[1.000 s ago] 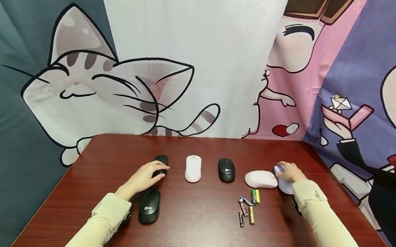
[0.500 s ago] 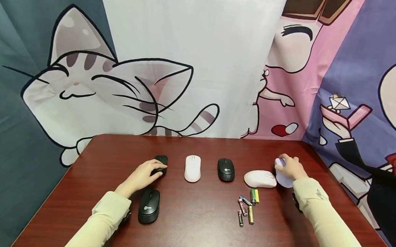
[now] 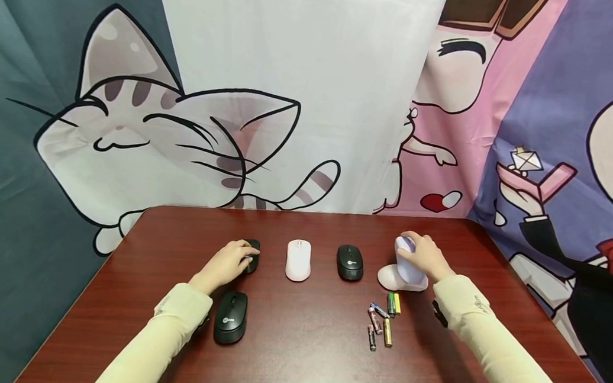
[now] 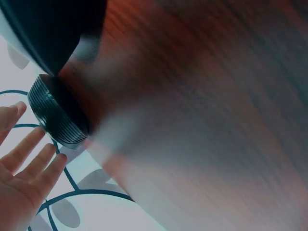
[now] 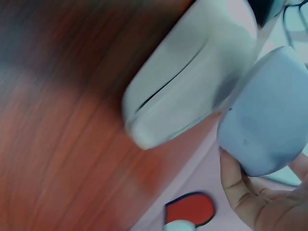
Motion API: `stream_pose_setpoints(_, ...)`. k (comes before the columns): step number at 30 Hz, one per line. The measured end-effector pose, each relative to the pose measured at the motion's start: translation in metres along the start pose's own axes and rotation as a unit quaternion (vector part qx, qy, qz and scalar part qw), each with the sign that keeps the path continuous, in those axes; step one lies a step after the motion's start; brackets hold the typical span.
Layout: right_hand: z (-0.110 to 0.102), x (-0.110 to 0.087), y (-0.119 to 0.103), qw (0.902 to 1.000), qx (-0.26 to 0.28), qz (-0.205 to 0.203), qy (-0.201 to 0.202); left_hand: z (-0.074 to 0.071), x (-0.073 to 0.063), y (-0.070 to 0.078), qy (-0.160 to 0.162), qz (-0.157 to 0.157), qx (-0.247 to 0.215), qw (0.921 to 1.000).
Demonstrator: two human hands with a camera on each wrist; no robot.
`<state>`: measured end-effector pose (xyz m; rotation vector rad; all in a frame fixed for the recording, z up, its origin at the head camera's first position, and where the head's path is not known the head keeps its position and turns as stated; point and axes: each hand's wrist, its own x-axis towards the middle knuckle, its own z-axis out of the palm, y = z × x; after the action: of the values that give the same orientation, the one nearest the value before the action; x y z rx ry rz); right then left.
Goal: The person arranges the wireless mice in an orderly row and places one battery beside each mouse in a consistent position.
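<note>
Across the red-brown bench (image 3: 316,358), the left hand (image 3: 222,266), fingers spread, is at a far black mouse (image 4: 57,113). Farther off, the right hand (image 3: 427,257) pinches the lavender mouse (image 3: 410,270) between its fingers, likely held up to clear the white mouse (image 3: 390,278).

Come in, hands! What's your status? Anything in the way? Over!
Right hand: holding lavender mouse, raised. Left hand: at rear-left black mouse. Maybe in the way: sideways white mouse, close by. Over!
</note>
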<state>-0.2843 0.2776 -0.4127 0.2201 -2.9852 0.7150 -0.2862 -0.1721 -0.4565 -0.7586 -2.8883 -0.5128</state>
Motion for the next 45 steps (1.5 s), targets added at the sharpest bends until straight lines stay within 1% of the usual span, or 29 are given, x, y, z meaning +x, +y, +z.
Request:
stream_pose_setpoints(4, 0.006, -0.003, -0.021, 0.9998, 0.021, -0.004, -0.001, 0.002, 0.001, -0.005, -0.011, 0.003, 0.001, 0.9999)
stream_pose_setpoints(8, 0.013, -0.008, -0.039, 0.9994, 0.032, -0.01, 0.0, 0.003, 0.002, -0.009, -0.041, 0.001, -0.011, 0.9991)
stream_pose_setpoints(11, 0.019, -0.009, -0.051, 0.9991, 0.038, -0.021, -0.001, 0.002, 0.004, -0.012, -0.052, -0.006, -0.021, 0.9984)
stream_pose_setpoints(13, 0.023, -0.01, -0.059, 0.9983, 0.045, -0.037, -0.003, 0.001, 0.006, -0.013, -0.054, -0.01, -0.024, 0.9982)
stream_pose_setpoints(14, 0.025, -0.011, -0.063, 0.9978, 0.05, -0.045, -0.005, 0.0, 0.006, -0.014, -0.055, -0.013, -0.027, 0.998)
stream_pose_setpoints(16, 0.031, -0.01, -0.07, 0.9959, 0.053, -0.074, 0.004, 0.0, 0.007, -0.014, -0.056, -0.014, -0.029, 0.9979)
stream_pose_setpoints(18, 0.036, -0.011, -0.078, 0.9946, 0.056, -0.087, 0.001, 0.0, 0.007, -0.015, -0.054, -0.005, -0.024, 0.9982)
stream_pose_setpoints(21, 0.047, -0.011, -0.092, 0.9947, 0.051, -0.09, 0.0, 0.002, 0.006, -0.015, -0.053, 0.001, -0.016, 0.9985)
stream_pose_setpoints(23, 0.053, -0.011, -0.104, 0.9961, 0.046, -0.073, -0.015, 0.004, 0.006, -0.016, -0.05, 0.002, -0.013, 0.9986)
stream_pose_setpoints(26, 0.062, -0.01, -0.12, 0.9967, 0.036, -0.067, -0.028, 0.005, 0.005, -0.016, -0.045, 0.001, -0.012, 0.9989)
stream_pose_setpoints(31, 0.077, -0.009, -0.146, 0.9944, 0.038, -0.084, -0.053, 0.004, 0.005, -0.018, -0.036, 0.01, -0.01, 0.9993)
stream_pose_setpoints(35, 0.089, -0.01, -0.163, 0.9929, 0.035, -0.095, -0.062, 0.002, 0.005, -0.017, -0.035, 0.016, -0.005, 0.9992)
stream_pose_setpoints(41, 0.104, -0.016, -0.181, 0.9912, 0.034, -0.093, -0.088, 0.003, 0.006, -0.017, -0.046, 0.01, -0.003, 0.9989)
stream_pose_setpoints(45, 0.116, -0.022, -0.187, 0.9891, 0.034, -0.098, -0.105, 0.003, 0.006, -0.015, -0.041, 0.005, -0.005, 0.9991)
